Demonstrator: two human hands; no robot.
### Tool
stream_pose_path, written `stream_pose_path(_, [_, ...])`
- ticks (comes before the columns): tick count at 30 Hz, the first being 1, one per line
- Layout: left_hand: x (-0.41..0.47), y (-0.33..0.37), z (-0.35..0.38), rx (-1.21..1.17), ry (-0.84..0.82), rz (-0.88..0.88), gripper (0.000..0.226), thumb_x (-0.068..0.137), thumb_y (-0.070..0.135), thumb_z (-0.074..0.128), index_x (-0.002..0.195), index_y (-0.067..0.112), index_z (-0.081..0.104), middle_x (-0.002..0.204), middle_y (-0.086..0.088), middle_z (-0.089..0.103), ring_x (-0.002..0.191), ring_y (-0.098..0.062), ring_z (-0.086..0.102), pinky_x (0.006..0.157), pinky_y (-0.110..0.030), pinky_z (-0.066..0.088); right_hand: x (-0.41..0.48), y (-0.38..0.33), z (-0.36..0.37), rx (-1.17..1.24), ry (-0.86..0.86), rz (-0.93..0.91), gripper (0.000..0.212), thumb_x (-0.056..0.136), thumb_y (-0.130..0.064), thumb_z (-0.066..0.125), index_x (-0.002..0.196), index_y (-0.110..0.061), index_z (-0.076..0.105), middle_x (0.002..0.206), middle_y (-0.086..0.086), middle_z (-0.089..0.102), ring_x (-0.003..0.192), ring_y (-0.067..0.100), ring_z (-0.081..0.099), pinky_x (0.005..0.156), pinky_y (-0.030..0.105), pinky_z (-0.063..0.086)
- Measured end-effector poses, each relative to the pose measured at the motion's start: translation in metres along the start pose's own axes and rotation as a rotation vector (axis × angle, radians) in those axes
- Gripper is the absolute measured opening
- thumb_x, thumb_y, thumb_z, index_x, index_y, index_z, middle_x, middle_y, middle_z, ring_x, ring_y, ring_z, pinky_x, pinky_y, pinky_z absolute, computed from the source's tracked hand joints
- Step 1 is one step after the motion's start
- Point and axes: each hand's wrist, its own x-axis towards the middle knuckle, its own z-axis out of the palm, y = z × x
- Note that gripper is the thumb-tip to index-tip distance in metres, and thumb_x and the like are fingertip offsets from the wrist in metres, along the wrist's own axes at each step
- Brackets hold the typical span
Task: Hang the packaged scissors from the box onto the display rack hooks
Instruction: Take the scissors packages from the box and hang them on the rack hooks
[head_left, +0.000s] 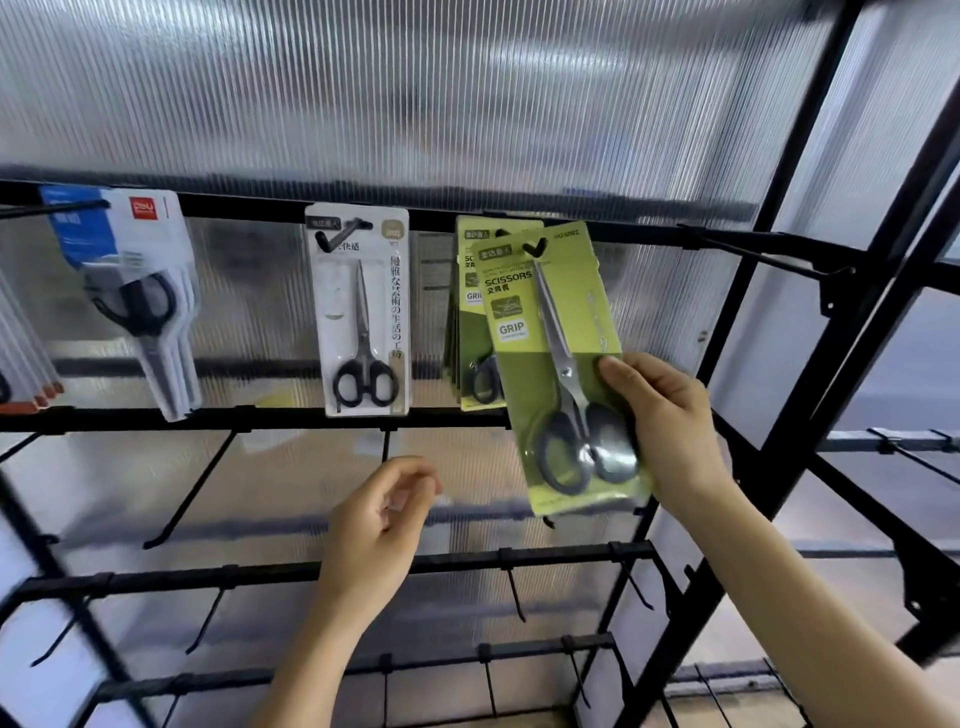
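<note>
Two hands work before a black metal display rack (779, 467) backed by ribbed translucent sheeting (415, 104), all seen from the head camera. The right hand (670, 431) grasps a green scissors pack (566, 374) by its lower right edge, thumb pressed on the glossy front beside the dark oval handles. The flat card tilts slightly, and its top cutout sits at the upturned tip of a hook (535, 248) on the top rail, toward the rack's right end; whether the hook has passed fully through I cannot tell. Just behind it a stack of matching green packs (470, 312) hangs on the same hook. The left hand (384, 519) hovers below near the rack's middle, fingers loosely curled, holding nothing. Further left on the top rail hang a white blister pack (363, 312) with slim black-handled scissors and, near the left end, blue-and-white packs (135, 291).
</note>
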Motion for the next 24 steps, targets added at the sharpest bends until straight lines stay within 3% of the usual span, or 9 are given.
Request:
stream_pose_path(2, [0.003, -0.002, 0.0, 0.116, -0.008, 0.036, 0.013, 0.088, 0.017, 0.058, 0.086, 0.029, 0.061, 0.08, 0.013, 0.069, 0.083, 0.004, 0.063, 0.074, -0.008, 0.047, 0.02, 0.007, 0.011, -0.068, 0.035, 0.041, 0.028, 0.091, -0.015, 0.054, 0.066, -0.022, 0.066, 0.061, -0.005, 0.064, 0.057, 0.01, 0.059, 0.056, 0.021, 0.05])
stream_pose_path(5, [0.01, -0.001, -0.001, 0.323, -0.017, 0.093, 0.01, 0.087, 0.014, 0.059, 0.094, 0.019, 0.063, 0.085, 0.016, 0.066, 0.079, 0.004, 0.062, 0.068, -0.002, 0.041, 0.059, 0.029, 0.028, -0.219, 0.082, 0.094, 0.016, 0.092, -0.02, 0.053, 0.085, -0.017, 0.067, 0.077, 0.001, 0.064, 0.073, 0.016, 0.059, 0.071, 0.028, 0.051])
stream_pose_path(10, [0.022, 0.001, 0.001, 0.444, -0.101, 0.144, 0.018, 0.089, 0.018, 0.057, 0.105, 0.016, 0.063, 0.096, 0.006, 0.069, 0.086, -0.008, 0.062, 0.072, -0.016, 0.045, 0.09, 0.05, 0.037, -0.505, 0.104, 0.145, 0.033, 0.092, -0.024, 0.053, 0.121, -0.009, 0.056, 0.102, 0.004, 0.06, 0.091, 0.019, 0.054, 0.081, 0.028, 0.043])
stream_pose_path(13, [0.023, 0.005, 0.019, 0.444, -0.19, 0.192, 0.016, 0.09, 0.02, 0.055, 0.104, 0.018, 0.062, 0.095, 0.005, 0.069, 0.085, -0.011, 0.063, 0.072, -0.028, 0.051, 0.071, 0.066, 0.024, -0.641, 0.046, 0.195, 0.038, 0.09, -0.018, 0.055, 0.127, -0.01, 0.051, 0.122, 0.008, 0.059, 0.106, 0.023, 0.056, 0.082, 0.025, 0.041])
stream_pose_path(16, [0.02, 0.004, 0.048, 0.42, -0.239, 0.187, 0.014, 0.09, 0.021, 0.054, 0.102, 0.018, 0.062, 0.094, 0.003, 0.07, 0.083, -0.015, 0.064, 0.07, -0.029, 0.05, 0.032, 0.086, 0.004, -0.734, -0.06, 0.212, 0.036, 0.09, -0.017, 0.055, 0.125, -0.012, 0.054, 0.126, 0.005, 0.06, 0.111, 0.019, 0.057, 0.089, 0.024, 0.041])
stream_pose_path(24, [-0.071, -0.023, 0.235, 0.389, -0.882, 0.072, 0.021, 0.093, 0.026, 0.046, 0.11, 0.022, 0.057, 0.105, -0.005, 0.067, 0.095, -0.027, 0.062, 0.078, -0.04, 0.053, -0.141, 0.166, -0.169, -0.919, 0.069, 0.718, 0.028, 0.09, -0.016, 0.054, 0.115, -0.006, 0.062, 0.12, 0.014, 0.062, 0.114, 0.029, 0.055, 0.091, 0.03, 0.04])
